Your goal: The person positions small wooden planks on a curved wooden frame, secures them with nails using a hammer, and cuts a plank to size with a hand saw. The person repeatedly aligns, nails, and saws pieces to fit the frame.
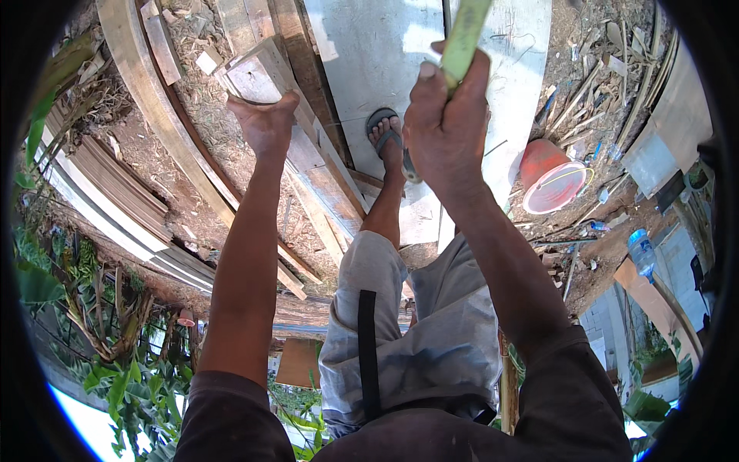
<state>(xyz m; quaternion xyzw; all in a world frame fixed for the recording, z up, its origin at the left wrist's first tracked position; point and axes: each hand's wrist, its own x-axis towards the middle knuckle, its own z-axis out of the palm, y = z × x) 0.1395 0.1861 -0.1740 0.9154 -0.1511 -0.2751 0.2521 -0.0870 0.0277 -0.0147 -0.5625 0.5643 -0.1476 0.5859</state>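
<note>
My left hand point(263, 127) is closed on a wooden beam point(327, 181), gripping it just below its sawn, pale far end. The beam slants from there toward my knee. Its fingers go partly out of sight around the wood. Farther right, my right hand point(448, 127) is raised in a fist around a flat yellow-green bar point(464, 42). The bar sticks up past the top edge of the picture, so its full shape and kind are hidden.
Pale boards point(369, 54) lie under my sandalled foot point(385, 131). Long planks point(146, 100) and stacked timber point(108, 192) curve along the left. At right are a red bucket point(543, 173), a plastic bottle point(641, 250), sheet pieces point(654, 154) and scattered wood scraps.
</note>
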